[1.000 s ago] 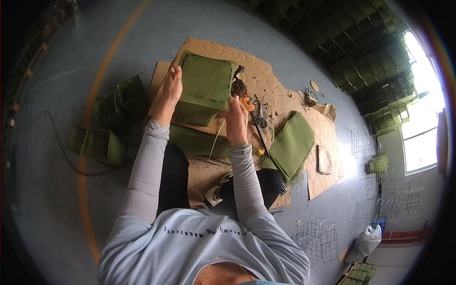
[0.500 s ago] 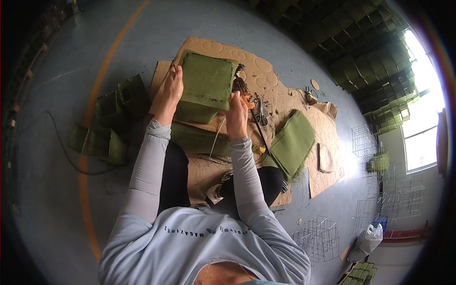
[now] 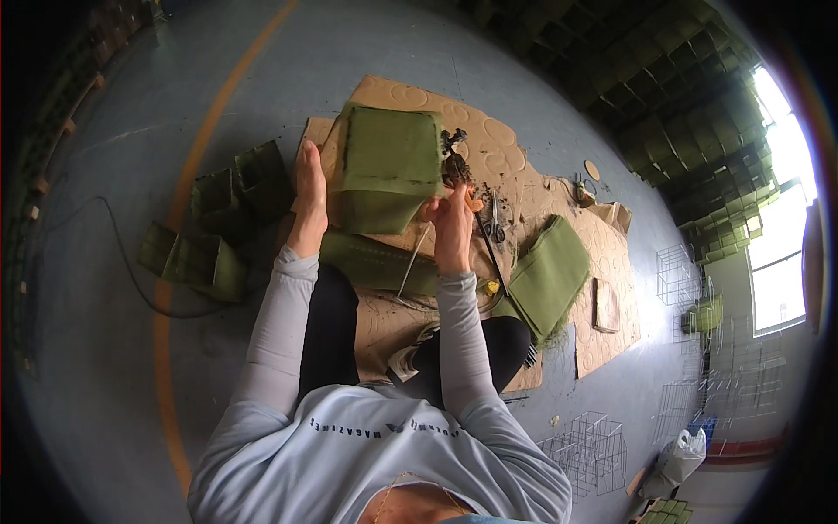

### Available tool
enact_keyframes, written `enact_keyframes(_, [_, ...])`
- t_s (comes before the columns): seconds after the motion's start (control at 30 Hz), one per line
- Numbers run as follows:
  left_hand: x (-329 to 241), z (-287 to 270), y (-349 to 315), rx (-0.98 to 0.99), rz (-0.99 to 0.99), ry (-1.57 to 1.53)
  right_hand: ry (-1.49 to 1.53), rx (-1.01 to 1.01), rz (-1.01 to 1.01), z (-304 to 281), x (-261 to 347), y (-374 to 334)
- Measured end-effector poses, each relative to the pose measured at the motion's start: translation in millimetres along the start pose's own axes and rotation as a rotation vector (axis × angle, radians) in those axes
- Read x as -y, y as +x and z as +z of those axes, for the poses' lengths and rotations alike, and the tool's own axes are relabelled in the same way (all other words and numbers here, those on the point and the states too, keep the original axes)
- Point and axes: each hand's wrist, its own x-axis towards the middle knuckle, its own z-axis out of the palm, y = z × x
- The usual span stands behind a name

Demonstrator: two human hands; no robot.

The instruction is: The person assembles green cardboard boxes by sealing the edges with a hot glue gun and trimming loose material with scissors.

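A square green fabric box with dark smudged edges rests over the cardboard in front of me. My left hand is open beside its left side, fingers together and pointing away, with a gap to the box. My right hand is closed at the box's near right corner, its fingertips pinching the edge there. Just beyond that hand lie a dark, soiled clump and an orange handle. A pair of scissors is to the right. Below the box runs a folded green fabric piece.
Stacked green fabric sheets lie on the cardboard at right. Several open green boxes stand on the floor at left, near a dark cable. Wire frames stand at lower right; green boxes are piled far right.
My left hand has come off the box's left side and moved nearer to me. The right hand stays at the near right corner. The whole view has shifted slightly.
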Motion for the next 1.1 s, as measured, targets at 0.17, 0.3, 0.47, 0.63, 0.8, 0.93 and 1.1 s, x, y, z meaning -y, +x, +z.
enact_keyframes(0.17, [-21, 21, -27, 0.159, -0.024, -0.033, -0.104, 0.071, -0.14, 3, -1, -6])
enact_keyframes(0.3, [7, 18, -21, 0.31, 0.175, 0.057, -0.083, 0.058, -0.194, 1, -6, -1])
enact_keyframes(0.47, [62, -13, -3, 0.225, 0.619, 0.603, -0.154, 0.088, -0.268, 8, -16, 5])
enact_keyframes(0.63, [-29, 23, -20, 0.195, 0.08, 0.21, -0.097, 0.008, -0.158, -18, -12, 3])
enact_keyframes(0.8, [-55, 35, 31, 0.224, 0.371, 0.468, -0.277, 0.001, -0.383, -32, 19, 28])
enact_keyframes(0.93, [-39, 35, 46, 0.257, 0.491, 0.663, -0.38, 0.184, -0.39, 23, 67, 51])
enact_keyframes(1.1, [-35, 57, 33, 0.246, 0.468, 0.805, -0.989, 0.435, -0.496, 40, 90, 104])
